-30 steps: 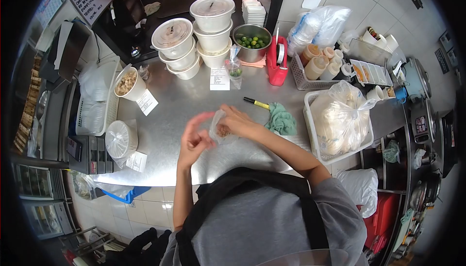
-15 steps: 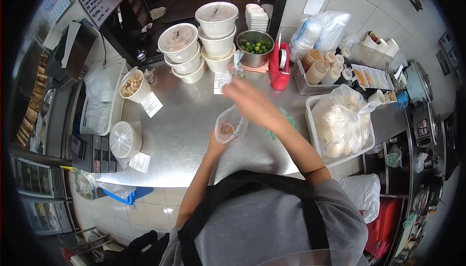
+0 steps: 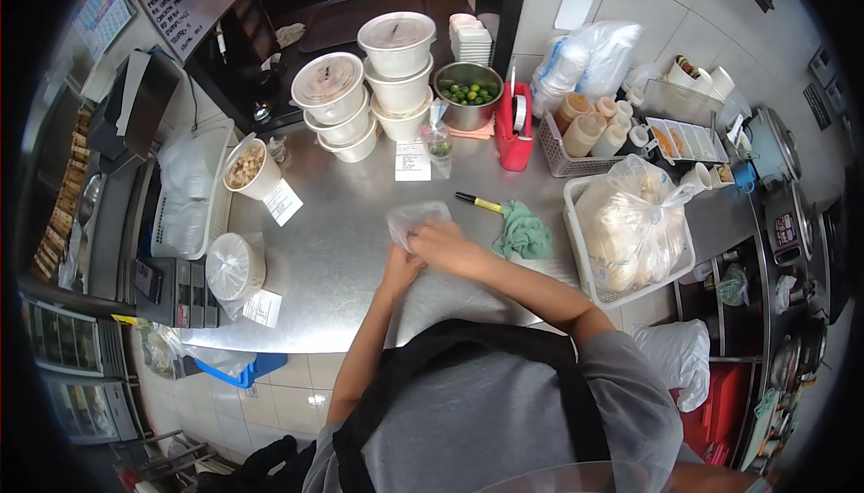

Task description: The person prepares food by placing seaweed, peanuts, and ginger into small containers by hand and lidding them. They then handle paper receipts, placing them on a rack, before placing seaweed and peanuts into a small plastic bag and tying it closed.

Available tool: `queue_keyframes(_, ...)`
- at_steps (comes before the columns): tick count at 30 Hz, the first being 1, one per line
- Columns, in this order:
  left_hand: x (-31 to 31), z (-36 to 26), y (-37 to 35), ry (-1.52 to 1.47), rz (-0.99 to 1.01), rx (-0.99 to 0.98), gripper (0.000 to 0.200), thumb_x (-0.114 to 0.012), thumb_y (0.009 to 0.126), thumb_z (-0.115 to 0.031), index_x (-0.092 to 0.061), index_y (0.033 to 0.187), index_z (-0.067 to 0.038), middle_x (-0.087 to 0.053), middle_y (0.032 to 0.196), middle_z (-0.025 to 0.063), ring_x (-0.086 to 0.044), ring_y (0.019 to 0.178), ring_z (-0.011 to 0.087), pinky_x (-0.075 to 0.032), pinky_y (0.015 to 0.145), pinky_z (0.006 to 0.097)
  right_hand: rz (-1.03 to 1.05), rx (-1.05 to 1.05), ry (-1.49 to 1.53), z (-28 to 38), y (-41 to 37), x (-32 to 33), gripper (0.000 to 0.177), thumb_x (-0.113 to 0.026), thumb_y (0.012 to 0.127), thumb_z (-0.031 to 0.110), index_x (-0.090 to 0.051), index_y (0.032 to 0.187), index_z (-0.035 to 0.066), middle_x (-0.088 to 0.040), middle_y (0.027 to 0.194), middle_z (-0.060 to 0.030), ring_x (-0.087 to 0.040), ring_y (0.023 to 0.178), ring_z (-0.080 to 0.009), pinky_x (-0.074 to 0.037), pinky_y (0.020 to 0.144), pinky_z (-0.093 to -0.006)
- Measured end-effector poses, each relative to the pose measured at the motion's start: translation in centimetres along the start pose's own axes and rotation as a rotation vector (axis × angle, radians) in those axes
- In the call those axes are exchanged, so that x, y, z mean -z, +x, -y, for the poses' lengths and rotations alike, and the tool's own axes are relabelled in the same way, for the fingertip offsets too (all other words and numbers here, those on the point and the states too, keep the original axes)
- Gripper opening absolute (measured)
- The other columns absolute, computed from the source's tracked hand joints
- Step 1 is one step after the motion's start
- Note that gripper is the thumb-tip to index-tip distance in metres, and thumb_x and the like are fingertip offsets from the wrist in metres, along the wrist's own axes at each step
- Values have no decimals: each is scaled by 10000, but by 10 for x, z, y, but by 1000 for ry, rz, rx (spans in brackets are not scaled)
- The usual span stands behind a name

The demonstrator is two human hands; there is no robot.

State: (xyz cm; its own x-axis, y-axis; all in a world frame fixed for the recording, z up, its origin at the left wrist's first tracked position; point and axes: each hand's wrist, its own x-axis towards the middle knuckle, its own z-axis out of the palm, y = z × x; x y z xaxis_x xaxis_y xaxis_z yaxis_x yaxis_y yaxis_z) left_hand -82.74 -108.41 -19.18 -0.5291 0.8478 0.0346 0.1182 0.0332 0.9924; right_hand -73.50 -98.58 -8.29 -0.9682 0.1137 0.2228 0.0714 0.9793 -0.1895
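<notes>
The small plastic bag [image 3: 414,217] has come down onto the desk [image 3: 328,250], with the left hand [image 3: 397,268] and right hand [image 3: 447,246] keeping a closed grip on it.

clear plastic bag [image 3: 412,219], crumpled, on counter

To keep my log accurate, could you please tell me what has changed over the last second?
The right hand, raised toward the back half a second ago, came back down onto the small clear plastic bag, meeting the left hand. The yellow-and-black marker and green cloth stayed put.
</notes>
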Motion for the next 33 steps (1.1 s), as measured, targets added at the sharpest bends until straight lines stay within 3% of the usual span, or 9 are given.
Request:
queue_keyframes(2,-4,-6,1,79,-68,-228,347,-725,707,-201,-570,918,27,-625,796,90,-585,740,172,-463,677,310,274,-40,5,-9,15,-3,163,-580,830,218,-632,906,83,-634,743,-95,-626,680,-264,-494,647,-414)
queue_keyframes(7,6,-20,3,254,70,118,488,-758,690,-252,-534,1026,22,-613,897,133,-593,835,212,-467,731,344,-577,-160,479,-1,8,114,135,-550,820,93,-596,946,95,-616,674,-140,-609,630,-349,-485,548,-411)
queue_keyframes(12,7,-18,5,289,-31,-346,602,-779,668,-244,-485,1118,27,-598,966,159,-597,909,261,-473,780,374,272,-96,217,-113,-24,16,577,-713,707,242,-501,1218,78,-583,1089,-182,-569,992,-302,-434,861,-382)
queue_keyframes(16,-2,-29,8,363,-19,-404,589,-772,668,-222,-480,1116,25,-589,986,174,-598,894,288,-477,775,385,6,16,668,-58,-18,-57,666,-686,708,413,-467,1244,85,-388,1340,-195,-309,1283,-353,-242,1047,-445)
queue_keyframes(21,-21,20,19,314,-141,-248,440,-718,696,-186,-539,1045,11,-610,912,177,-611,864,297,-474,741,390,-322,-129,644,-12,15,-106,475,-589,805,333,-485,1186,67,-501,1241,-116,-337,1285,-270,-232,1022,-503)
queue_keyframes(24,-36,17,24,350,-237,-114,343,-687,703,-157,-580,986,6,-623,861,180,-624,827,305,-476,710,391,-107,-489,540,3,24,-104,371,-541,866,298,-503,1138,49,-590,1120,-118,-445,1197,-245,-317,977,-473)
queue_keyframes(27,-30,16,27,374,-286,-128,257,-651,700,-132,-601,911,6,-627,806,181,-627,772,321,-473,669,395,-91,-345,1499,-23,24,-88,342,-486,919,302,-496,1146,46,-635,1011,-106,-519,1092,-196,-392,923,-383)
queue_keyframes(30,-28,14,29,389,-338,-138,180,-614,698,-107,-622,837,7,-630,752,182,-630,717,338,-470,628,399,-462,-545,1737,-30,9,-83,415,-502,912,330,-502,1165,0,-584,1067,-125,-545,982,-181,-415,867,-311)
queue_keyframes(33,-31,9,31,313,-423,-163,170,-586,664,-81,-627,796,18,-625,717,196,-610,646,382,-465,584,411,-286,-625,1536,-40,-24,-101,512,-529,892,388,-458,1208,-8,-553,1135,-134,-514,1060,-213,-392,911,-334)
